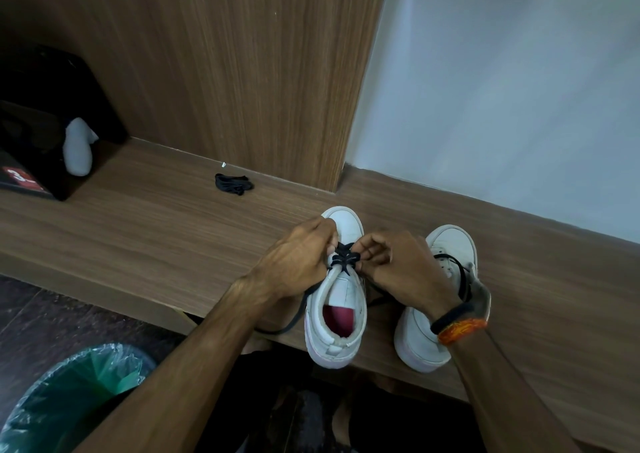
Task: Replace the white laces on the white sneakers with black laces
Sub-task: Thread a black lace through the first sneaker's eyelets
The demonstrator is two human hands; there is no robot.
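Two white sneakers stand on a wooden bench (138, 230), toes pointing away from me. The left sneaker (337, 314) has a black lace (343, 260) crossed through its lower eyelets, with loose ends trailing off to the left and right. My left hand (298, 262) grips the sneaker's left side at the eyelets. My right hand (398, 269) pinches the black lace on the sneaker's right side. The right sneaker (420, 341) stands beside it, partly hidden by my right wrist, with a black lace (457, 269) showing on it. A bundled black lace (233, 184) lies farther back on the bench.
A black box (41, 120) with a white sock-like item (78, 147) stands at the bench's far left. A bin with a green liner (69, 393) sits on the dark floor at lower left. A wood panel and a white wall rise behind the bench.
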